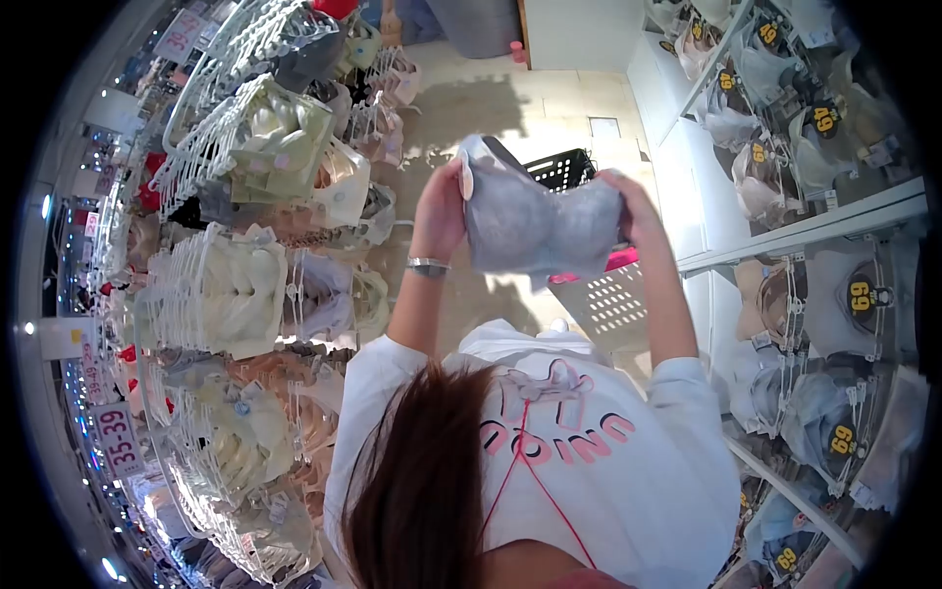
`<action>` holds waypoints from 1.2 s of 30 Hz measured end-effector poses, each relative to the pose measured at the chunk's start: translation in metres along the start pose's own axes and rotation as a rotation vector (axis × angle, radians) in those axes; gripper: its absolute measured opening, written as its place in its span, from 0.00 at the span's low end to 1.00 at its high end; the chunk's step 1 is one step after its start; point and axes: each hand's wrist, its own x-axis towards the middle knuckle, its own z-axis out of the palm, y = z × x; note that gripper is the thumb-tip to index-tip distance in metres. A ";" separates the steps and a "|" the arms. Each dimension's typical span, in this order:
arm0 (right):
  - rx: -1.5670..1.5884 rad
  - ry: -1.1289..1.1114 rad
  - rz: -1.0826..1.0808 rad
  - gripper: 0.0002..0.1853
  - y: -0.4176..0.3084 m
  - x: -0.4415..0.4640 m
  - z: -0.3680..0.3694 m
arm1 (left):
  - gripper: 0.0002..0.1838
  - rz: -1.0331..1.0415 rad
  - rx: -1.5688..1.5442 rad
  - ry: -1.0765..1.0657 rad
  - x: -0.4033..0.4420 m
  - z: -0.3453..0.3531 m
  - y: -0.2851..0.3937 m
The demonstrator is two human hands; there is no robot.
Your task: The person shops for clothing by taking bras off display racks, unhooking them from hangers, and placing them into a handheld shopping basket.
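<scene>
Bra [545, 228], upper centre of frame: left hand [442, 208] and right hand [634, 204] are gripping its opposite sides; light, even tension should be keeping the cups [512, 218] undistorted.

Hanging bras [240, 290] crowd close outside the left hand [442, 208], while the wall display [834, 220] bounds the right side. Between them — over the tiled floor [564, 93] — a hand could pass forward beyond the gray bra [540, 224], though a black basket [561, 171], partly hidden, blocks the way below it.
</scene>
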 end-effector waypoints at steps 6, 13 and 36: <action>-0.109 0.008 -0.348 0.14 -0.079 -0.033 0.038 | 0.13 0.191 0.166 -0.098 -0.001 -0.024 0.054; -0.128 0.062 -0.455 0.17 -0.097 -0.063 0.096 | 0.19 0.156 0.235 -0.213 -0.046 0.001 0.108; 0.086 -0.078 -0.902 0.16 -0.151 -0.137 0.101 | 0.13 0.316 -0.024 -0.567 0.008 0.009 0.164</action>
